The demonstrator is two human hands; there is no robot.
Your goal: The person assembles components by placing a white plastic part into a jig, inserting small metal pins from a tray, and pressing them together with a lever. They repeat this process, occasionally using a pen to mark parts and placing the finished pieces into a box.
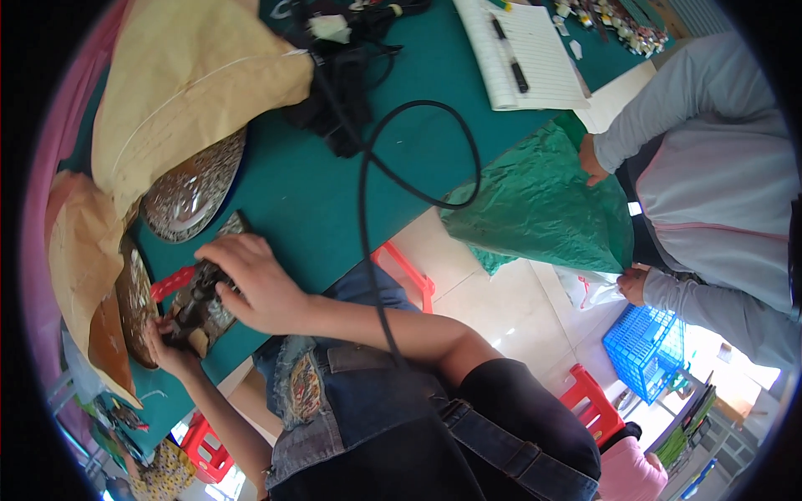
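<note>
My right hand [261,284] curls over a dark, clustered object [199,294] near the left table edge, its thumb pressed against the side. From below, my left hand [171,351] closes its fingers on the lower end of that object. Its exact kind is too blurred to make out. A bright red, ridged strip or handle [173,284] sticks out to the left of it. Under and beside my hands lies a flat, speckled grey-brown piece [221,320]. Close by are a round tray with a speckled surface [188,196] and a narrow-looking speckled tray [134,301].
Brown paper [192,92] partly covers the trays. A black cable [364,242] loops above my right forearm. A notebook [543,63] with a pen [511,58] lies at the back. To the right, another person holds a green plastic bag [543,200], near a blue crate [643,351] and red stools [589,405].
</note>
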